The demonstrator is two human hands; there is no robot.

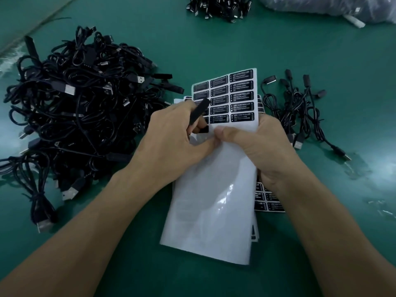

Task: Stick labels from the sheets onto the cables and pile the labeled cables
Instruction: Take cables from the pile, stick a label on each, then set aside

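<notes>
You look to be at the peeling step. The label sheet [210, 200] is raised off the green table [214, 39] between your hands. Its lower part is bare backing, and the black LED-controller labels [241, 97] fill only the top.

Your right hand [257, 144] grips the sheet's right edge, thumb pressed on the front and fingers curled behind. Your left hand [171, 133] is curled round a black cable's controller body [197, 113], which sticks up across the sheet. Its fingertips meet the lowest label on the left side, apparently lifting it, though how far it has come free is hidden.

Next, peel that label clean without creasing it, then wrap it square on the controller body before setting the cable down.

More label sheets [267, 198] lie beneath. A big tangle of cables [75, 103] sits to your left and a small bunch of cables [300, 108] to your right. I cannot tell which of them is labelled.
</notes>
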